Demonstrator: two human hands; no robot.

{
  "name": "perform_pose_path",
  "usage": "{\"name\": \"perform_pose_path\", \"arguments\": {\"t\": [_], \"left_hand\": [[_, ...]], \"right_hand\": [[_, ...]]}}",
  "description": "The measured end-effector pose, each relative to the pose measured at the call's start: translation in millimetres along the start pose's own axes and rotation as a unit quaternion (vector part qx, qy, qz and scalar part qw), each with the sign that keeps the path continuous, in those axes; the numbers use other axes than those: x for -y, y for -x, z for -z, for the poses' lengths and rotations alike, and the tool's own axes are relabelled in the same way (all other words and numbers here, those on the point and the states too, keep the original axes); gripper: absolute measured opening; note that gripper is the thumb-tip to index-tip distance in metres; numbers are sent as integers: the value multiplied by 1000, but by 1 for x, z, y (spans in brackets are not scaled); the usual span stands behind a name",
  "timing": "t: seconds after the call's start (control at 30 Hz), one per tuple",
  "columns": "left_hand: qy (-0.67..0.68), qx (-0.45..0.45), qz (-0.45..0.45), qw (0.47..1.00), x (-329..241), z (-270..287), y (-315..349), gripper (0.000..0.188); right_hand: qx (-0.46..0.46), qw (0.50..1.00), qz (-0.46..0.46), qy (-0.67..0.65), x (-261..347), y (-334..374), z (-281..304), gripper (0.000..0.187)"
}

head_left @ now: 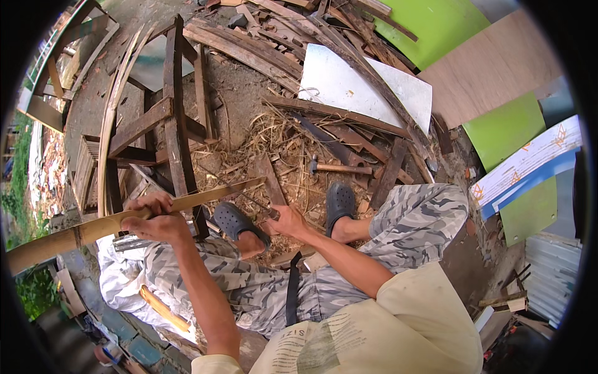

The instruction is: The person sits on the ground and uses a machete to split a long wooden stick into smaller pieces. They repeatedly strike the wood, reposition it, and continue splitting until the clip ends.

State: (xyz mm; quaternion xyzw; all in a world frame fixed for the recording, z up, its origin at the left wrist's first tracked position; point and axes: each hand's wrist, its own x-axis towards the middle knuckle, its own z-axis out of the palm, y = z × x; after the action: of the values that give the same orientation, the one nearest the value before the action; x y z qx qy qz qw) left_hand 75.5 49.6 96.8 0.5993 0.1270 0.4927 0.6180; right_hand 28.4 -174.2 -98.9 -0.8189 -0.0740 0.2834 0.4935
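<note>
Head view, seated worker. Nearest: camouflage trousers [411,218]; beyond the left knee, the left hand [156,219] curled tightly round a bamboo strip [93,230]. The strip slants across the worker's left side, butt end at the view's left rim, narrow tip out over the ground between the feet. Right hand [289,221] wrapped round the handle of a slim tool [255,202], whose dark shaft slants across the strip near its tip; whether it bites, cannot tell. Judgement on technique: brace the strip firmly, keep left fingers well back from the edge, take light, even strokes at a shallow angle, and clear of the grey clogs [233,219]. Beyond: claw hammer [341,168] lying among shavings; dark wooden frame [177,124] at the littered ground's left; farther off, white board [330,75] under old timber, green panel [430,31] behind.
</note>
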Motion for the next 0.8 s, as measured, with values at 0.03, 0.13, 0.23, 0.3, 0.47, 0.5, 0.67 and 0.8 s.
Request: {"name": "perform_pose_path", "arguments": {"t": [0.03, 0.13, 0.23, 0.3, 0.47, 0.5, 0.67, 0.8], "left_hand": [[3, 2, 5, 1000, 0, -3, 1, 59], [5, -14, 16, 1000, -2, 2, 1, 60], [-11, -26, 17, 999, -1, 12, -1, 60], [-1, -15, 18, 1000, 0, 9, -2, 60], [70, 3, 41, 997, 3, 18, -3, 60], [68, 1, 22, 997, 0, 16, 2, 60], [49, -23, 26, 998, 1, 20, -2, 60], [70, -5, 35, 997, 5, 24, -3, 60]], "right_hand": [[0, 999, -44, 0, -38, -3, -7, 36], [24, 995, -95, 1, -49, -6, -8, 42], [21, 999, -36, 11, 11, 7, 2, 36], [-59, 994, 79, 40, 17, 3, -15, 42], [35, 994, -105, -1, -54, -7, -2, 29], [70, 984, -165, -2, -56, -9, 2, 29], [-95, 994, 47, 26, -21, 2, -29, 32], [11, 974, -215, 66, -94, -14, -23, 44]]}}
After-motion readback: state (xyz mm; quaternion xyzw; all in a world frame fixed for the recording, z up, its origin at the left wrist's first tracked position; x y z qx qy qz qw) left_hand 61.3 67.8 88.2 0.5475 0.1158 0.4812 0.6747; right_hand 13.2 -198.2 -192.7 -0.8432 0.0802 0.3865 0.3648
